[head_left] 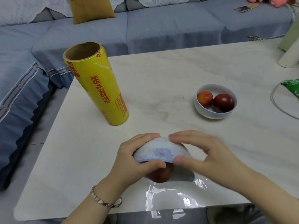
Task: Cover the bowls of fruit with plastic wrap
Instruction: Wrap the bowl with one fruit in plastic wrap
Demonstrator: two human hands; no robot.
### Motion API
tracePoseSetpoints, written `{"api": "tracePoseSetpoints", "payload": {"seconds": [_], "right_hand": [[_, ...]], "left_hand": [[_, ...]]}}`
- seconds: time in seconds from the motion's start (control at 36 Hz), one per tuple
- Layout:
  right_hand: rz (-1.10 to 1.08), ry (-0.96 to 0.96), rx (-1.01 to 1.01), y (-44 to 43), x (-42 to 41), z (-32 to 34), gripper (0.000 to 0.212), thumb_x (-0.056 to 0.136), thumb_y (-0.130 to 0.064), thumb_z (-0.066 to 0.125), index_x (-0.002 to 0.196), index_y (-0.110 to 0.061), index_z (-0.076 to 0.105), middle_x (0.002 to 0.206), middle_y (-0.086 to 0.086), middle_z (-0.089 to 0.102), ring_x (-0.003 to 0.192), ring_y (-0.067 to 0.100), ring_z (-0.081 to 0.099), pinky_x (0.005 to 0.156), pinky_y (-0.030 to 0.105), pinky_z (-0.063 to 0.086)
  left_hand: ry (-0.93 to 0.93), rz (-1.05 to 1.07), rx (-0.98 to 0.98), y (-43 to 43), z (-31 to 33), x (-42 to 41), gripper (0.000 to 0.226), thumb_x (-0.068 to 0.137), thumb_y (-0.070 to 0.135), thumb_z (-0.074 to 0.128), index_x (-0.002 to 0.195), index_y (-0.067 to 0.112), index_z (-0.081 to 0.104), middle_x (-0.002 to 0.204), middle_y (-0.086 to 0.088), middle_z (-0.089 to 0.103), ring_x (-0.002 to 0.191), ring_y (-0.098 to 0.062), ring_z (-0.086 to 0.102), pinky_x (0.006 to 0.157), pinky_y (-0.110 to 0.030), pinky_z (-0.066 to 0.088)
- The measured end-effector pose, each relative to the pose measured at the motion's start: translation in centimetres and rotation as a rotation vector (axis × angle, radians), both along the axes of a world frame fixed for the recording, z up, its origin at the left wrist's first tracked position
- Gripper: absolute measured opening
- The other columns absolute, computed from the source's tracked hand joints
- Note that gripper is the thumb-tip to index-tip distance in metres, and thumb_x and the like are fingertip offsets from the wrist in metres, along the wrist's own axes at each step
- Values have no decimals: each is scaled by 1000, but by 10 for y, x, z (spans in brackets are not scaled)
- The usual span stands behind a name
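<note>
A white bowl with a blue flower pattern is tilted toward me near the table's front edge, its underside facing up. My left hand grips its left side, thumb across the rim. My right hand holds its right side, fingers over the top and thumb at the rim. A red fruit shows below the rim. A sheet of clear plastic wrap lies glossy under and in front of the bowl, hanging over the table edge. A second white bowl with two red fruits stands uncovered at the right. The yellow wrap roll stands upright at the left.
The white marble table is bordered by a blue sofa behind and to the left. A white and green container stands at the far right corner. A green packet and a grey cord lie at the right edge.
</note>
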State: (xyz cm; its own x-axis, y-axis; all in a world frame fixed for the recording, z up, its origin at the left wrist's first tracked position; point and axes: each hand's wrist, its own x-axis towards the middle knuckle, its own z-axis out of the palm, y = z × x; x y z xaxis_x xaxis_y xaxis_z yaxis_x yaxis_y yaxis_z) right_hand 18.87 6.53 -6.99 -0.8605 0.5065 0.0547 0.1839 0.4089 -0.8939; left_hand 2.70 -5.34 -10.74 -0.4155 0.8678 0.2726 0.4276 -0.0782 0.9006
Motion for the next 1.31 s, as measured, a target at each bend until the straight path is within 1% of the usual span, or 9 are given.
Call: {"api": "tracePoseSetpoints", "payload": {"seconds": [0.14,0.33,0.47,0.61,0.83,1.0,1.14,1.19,1.31], "right_hand": [[35,-121,-75,-1,-11,-7,51,49,-70,63,97,-57,50,112,-42,50,105,-15,52,89,6,41],[60,-156,-183,3,-20,-10,49,46,-63,66,89,-42,63,95,-18,69,89,-2,64,82,23,53],[68,-318,-163,11,-16,-16,89,45,-77,54,123,-33,53,118,-21,58,108,-7,54,101,23,43],[119,71,-3,4,-11,-7,54,81,-70,35,117,-36,57,129,-23,55,125,-5,43,103,11,31],[183,97,87,-6,-26,-18,46,87,-46,43,124,-21,56,127,-20,53,121,-4,46,101,11,33],[134,-68,-90,4,-30,-22,44,75,-63,38,111,-42,52,118,-23,58,111,-7,52,96,16,39],[46,83,-418,13,-14,-34,81,61,-80,54,121,-25,56,123,-16,62,117,3,54,91,12,41],[42,89,-494,11,-12,-35,87,57,-76,62,125,-23,51,124,-19,60,117,1,54,88,10,42],[-43,129,-513,6,-14,-38,58,63,-44,67,117,-26,57,112,-22,66,106,-4,60,81,8,45]], "left_hand": [[-39,26,4,0,3,4,49,55,74,67,101,56,62,104,32,65,97,5,62,83,-10,46],[-121,65,-59,-5,3,5,46,48,67,75,88,44,69,97,29,68,94,4,64,81,-10,47],[-188,106,-131,-5,0,7,40,49,48,68,88,37,65,87,35,67,88,11,63,76,-4,44],[-218,120,-111,0,1,2,40,50,47,69,88,34,66,84,31,69,84,10,63,75,-5,45],[-222,140,-65,3,4,0,33,53,44,68,84,34,67,79,29,70,81,10,64,72,-5,45],[-217,169,-73,2,1,-4,40,50,49,67,86,32,66,83,31,69,83,10,63,74,-5,45],[-298,265,8,3,0,-8,40,58,49,62,90,25,67,84,25,71,86,6,64,77,-10,47],[-369,337,39,5,-5,-7,44,60,51,60,92,20,67,86,21,72,87,2,65,78,-13,49],[-476,353,50,7,-12,1,50,64,53,58,95,15,68,95,4,74,94,-11,65,85,-23,52]]}}
